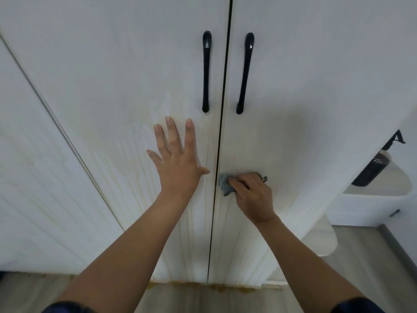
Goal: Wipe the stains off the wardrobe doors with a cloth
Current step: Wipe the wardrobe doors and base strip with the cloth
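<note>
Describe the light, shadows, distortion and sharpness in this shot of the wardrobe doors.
Head view: soft, even light, no glare on the wardrobe doors; a broad grey shadow lies on the right door above the right hand gripping the cloth; the wide lens bows the door edges and splays the black handles; the whole picture is slightly soft.

Right hand (252, 195) presses cloth (224, 184) on stained wardrobe door (282, 132).

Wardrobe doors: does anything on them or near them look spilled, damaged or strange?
Yes. Yellowish drip streaks run down the left door and the right door, and a brownish-yellow puddle lies on the floor at their foot. No damage shows.
</note>
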Tool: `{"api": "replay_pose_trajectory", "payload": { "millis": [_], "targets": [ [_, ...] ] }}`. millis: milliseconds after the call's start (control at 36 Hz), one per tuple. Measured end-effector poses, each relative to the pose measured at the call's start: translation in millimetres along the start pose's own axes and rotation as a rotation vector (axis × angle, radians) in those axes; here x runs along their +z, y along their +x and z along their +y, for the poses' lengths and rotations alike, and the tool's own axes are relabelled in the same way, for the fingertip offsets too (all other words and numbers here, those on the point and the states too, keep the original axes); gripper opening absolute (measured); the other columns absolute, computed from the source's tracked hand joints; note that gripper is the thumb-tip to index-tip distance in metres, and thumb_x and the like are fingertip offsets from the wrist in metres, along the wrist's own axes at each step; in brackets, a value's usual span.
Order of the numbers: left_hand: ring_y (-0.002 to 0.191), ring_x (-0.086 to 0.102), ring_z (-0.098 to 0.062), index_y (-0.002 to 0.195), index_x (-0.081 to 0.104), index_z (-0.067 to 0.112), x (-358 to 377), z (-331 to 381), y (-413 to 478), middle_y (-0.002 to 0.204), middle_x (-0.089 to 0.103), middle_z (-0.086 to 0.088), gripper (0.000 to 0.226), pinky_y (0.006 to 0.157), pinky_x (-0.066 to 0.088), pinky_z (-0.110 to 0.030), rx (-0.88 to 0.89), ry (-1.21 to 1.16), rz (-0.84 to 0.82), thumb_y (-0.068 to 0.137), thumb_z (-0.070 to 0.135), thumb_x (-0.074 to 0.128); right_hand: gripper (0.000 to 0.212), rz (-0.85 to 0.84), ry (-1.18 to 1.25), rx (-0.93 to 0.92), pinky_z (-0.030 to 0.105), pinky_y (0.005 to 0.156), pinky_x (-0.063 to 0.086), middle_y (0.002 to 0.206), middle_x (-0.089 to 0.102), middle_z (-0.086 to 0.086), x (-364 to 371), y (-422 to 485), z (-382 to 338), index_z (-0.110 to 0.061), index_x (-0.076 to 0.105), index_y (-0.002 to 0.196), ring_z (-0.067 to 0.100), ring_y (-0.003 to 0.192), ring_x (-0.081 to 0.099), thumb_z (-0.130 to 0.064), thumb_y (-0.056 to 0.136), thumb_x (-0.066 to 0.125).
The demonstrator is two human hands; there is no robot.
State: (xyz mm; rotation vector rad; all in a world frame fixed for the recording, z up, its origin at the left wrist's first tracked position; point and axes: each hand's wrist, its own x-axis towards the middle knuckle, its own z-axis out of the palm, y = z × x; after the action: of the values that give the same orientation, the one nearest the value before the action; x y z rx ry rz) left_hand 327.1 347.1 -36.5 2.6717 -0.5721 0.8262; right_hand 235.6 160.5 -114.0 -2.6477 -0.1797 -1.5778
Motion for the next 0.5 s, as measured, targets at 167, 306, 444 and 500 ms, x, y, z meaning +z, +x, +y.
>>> {"api": "replay_pose_trajectory", "payload": {
  "millis": [167, 306, 444, 500],
  "targets": [
    [0.155, -0.001, -0.052, 0.164, -0.008, 0.022, 0.7, -0.6, 0.4, 0.168, -0.012, -0.02, 0.156, 0.098, 0.035, -0.085, 0.008, -0.037, -0.004, 0.051, 0.067, 0.09, 0.008, 0.283, 0.009, 0.067, 0.032, 0.068, 0.05, 0.084, 0.069, 0.012, -20.8, 73.8, -11.9, -0.004, 0.079, 0.096, 0.028, 0.074, 0.063, -0.005, 0.094, 0.072],
    [0.155, -0.001, -0.05, 0.163, -0.014, 0.025, 1.0, -1.4, 0.6, 0.168, -0.012, -0.019, 0.157, 0.099, 0.035, -0.084, 0.004, -0.044, 0.009, 0.053, 0.068, 0.089, 0.009, 0.273, -0.044, 0.051, 0.032, 0.068, 0.051, 0.086, 0.07, 0.011, -6.8, 71.2, -11.5, -0.005, 0.079, 0.095, 0.028, 0.077, 0.063, -0.007, 0.094, 0.071],
    [0.155, 0.001, -0.05, 0.163, -0.016, 0.024, -0.6, -2.6, 0.5, 0.168, -0.011, -0.02, 0.159, 0.1, 0.036, -0.083, 0.002, -0.038, 0.007, 0.051, 0.074, 0.086, 0.009, -0.027, -0.065, 0.026, 0.037, 0.059, 0.052, 0.088, 0.066, 0.003, 23.5, -16.6, -16.6, -0.015, 0.074, 0.09, 0.022, 0.08, 0.061, -0.006, 0.09, 0.073],
    [0.155, 0.001, -0.05, 0.162, -0.018, 0.025, -1.0, -2.5, 0.5, 0.168, -0.011, -0.019, 0.16, 0.1, 0.036, -0.083, 0.007, -0.046, 0.006, 0.051, 0.072, 0.087, 0.011, -0.106, -0.049, 0.05, 0.037, 0.056, 0.051, 0.085, 0.063, 0.001, 26.3, -32.1, -19.8, -0.016, 0.073, 0.089, 0.021, 0.079, 0.059, -0.006, 0.091, 0.07]
  ]
}}
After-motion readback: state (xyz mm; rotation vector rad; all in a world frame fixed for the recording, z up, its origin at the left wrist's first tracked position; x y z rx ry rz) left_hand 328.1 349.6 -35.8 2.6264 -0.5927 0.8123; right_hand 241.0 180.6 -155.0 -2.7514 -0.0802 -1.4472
